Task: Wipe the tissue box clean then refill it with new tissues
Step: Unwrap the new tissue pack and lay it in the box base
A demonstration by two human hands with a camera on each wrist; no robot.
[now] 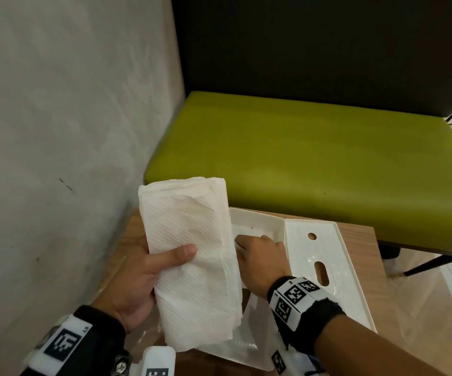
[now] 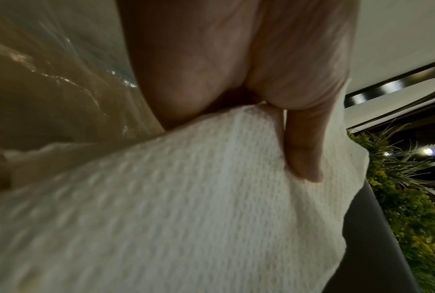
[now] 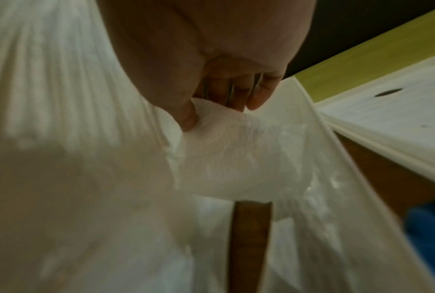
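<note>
Tissue box base [image 1: 257,217]: white, open tray on the wooden table [image 1: 360,234], near the green bench seat [image 1: 300,158]. Long axis runs near to far. Contents: the right hand [image 1: 260,256] and a small white wipe [image 3: 226,142]; a small brown speck shows on the far inner wall.

Tissue box lid [image 1: 325,267]: white, lying flat just right of the base and touching it along one long edge. Long axis near to far, parallel to the base. It carries a round hole at the far end and an oblong slot at mid-length.

Tissue stack [image 1: 192,256]: white, embossed, folded, held above the left part of the base. Long axis near to far, far end tilted upward.

Left hand [image 1: 138,278]: thumb clamped across the top of the stack, fingers underneath.

Right hand: thumb and curled fingers pinched on the wipe, inside the far part of the base.

Clear plastic wrap [image 1: 138,340]: lying on the table under the left hand.

Blue item [image 3: 427,228]: near right, blurred, unidentified.
</note>
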